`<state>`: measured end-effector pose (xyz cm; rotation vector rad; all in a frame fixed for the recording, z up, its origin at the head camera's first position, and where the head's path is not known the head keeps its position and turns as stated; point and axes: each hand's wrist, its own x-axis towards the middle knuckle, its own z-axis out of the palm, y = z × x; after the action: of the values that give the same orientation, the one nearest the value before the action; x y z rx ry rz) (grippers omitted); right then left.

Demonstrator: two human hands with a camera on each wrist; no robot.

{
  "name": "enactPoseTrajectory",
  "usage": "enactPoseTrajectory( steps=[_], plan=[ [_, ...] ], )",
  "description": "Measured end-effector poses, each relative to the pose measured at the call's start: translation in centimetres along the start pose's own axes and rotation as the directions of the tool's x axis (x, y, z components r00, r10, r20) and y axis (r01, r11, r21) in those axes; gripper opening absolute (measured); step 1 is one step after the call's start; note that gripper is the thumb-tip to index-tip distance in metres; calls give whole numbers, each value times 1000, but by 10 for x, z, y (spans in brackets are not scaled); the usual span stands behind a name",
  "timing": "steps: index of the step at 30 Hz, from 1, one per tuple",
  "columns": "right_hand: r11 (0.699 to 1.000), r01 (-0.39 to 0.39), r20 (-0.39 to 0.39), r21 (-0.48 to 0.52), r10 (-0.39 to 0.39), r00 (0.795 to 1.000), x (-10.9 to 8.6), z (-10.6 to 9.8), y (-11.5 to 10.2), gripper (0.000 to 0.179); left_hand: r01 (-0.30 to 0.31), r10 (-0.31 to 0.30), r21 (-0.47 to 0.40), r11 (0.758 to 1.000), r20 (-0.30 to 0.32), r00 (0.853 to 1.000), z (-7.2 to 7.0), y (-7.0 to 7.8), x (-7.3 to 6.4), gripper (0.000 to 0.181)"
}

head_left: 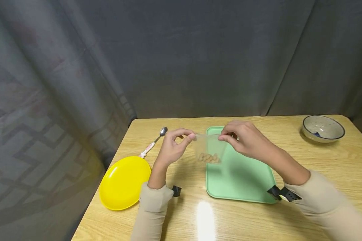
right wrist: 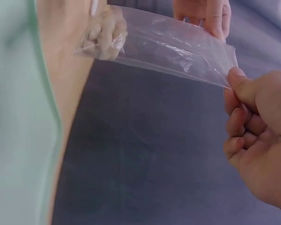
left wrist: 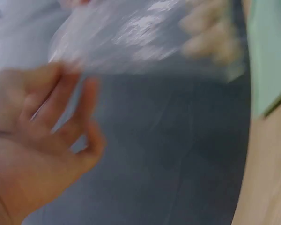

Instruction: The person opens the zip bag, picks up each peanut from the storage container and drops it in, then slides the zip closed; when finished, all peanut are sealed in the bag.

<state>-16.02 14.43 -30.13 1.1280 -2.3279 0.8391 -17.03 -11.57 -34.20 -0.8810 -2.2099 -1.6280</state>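
Note:
Both hands hold up a clear plastic bag by its top corners, over the left edge of a green tray. My left hand pinches the bag's left corner between thumb and forefinger. The opposite corner is pinched by my right hand, its other fingers curled in below, as the right wrist view shows. Several pale tan peanut-like pieces are gathered at the bag's bottom. In the left wrist view the bag is blurred and stretches away from the fingertips.
A yellow plate lies at the left table edge. Just behind it is a spoon with a white handle. At the far right corner of the wooden table stands a dark-rimmed ceramic bowl. Grey curtains hang behind the table.

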Motion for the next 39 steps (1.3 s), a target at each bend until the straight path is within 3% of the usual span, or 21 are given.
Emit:
enactPoseTrajectory(
  steps=[2,5,8,11,14,19,22,26,29,37,39],
  plan=[
    [999,-29,42,23,28,999,-1,8,-1,12,66,-71,44,997,113,991,-13,0,-4,10],
    [993,-89,106,82,80,991,-3,20,-6,11,124,-145,101,987,248,958,-31,0,-9,11],
    [972,-171,184,160,141,973,-4,35,-11,9,152,-189,134,979,328,926,-45,0,-13,12],
    [941,-268,252,207,214,944,-4,53,-8,10,183,-237,178,967,362,902,-52,-5,-17,11],
    [923,-333,283,193,272,920,-3,71,4,13,208,-283,237,949,351,892,-49,-18,-17,12],
    [925,-368,302,96,326,896,9,96,31,15,296,-392,356,886,235,890,-36,-46,-11,17],
    [926,-376,337,23,347,875,16,108,42,15,352,-465,440,826,178,867,-30,-59,-5,19],
    [928,-365,366,-80,368,855,19,120,55,17,388,-537,516,764,173,826,-21,-75,3,19],
    [930,-334,366,-155,368,855,17,127,61,21,395,-567,551,735,180,804,-13,-85,6,21],
    [914,-254,339,-317,359,869,5,137,61,38,383,-621,655,651,169,765,5,-99,4,29],
    [907,-252,331,-338,365,870,4,136,61,38,377,-625,666,643,173,761,8,-100,6,30]
  ],
)
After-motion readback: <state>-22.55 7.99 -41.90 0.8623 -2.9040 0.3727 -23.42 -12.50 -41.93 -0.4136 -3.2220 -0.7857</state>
